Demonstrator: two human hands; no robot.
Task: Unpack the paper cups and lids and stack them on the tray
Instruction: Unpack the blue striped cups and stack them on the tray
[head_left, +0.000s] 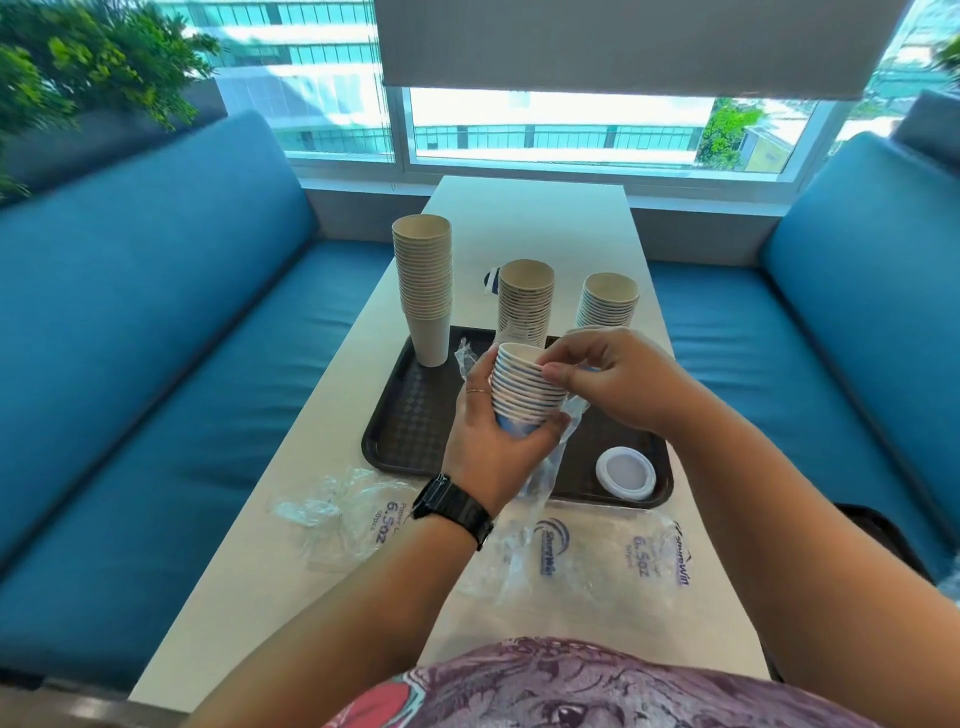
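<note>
Nearest on the table (332, 415) lay empty plastic wrappers (613, 556). Above the dark tray (410, 421), the left hand (488, 447) gripped the lower part of a nested stack of cups (524, 389) with its sleeve (545, 467) hanging below. The stack's long axis stood roughly upright, tilted slightly, mouths up. The right hand (618, 379), nearer the rims, had its fingers (558, 371) pinching the upper cups. Beyond stood three finished stacks (423, 291), upright.
</note>
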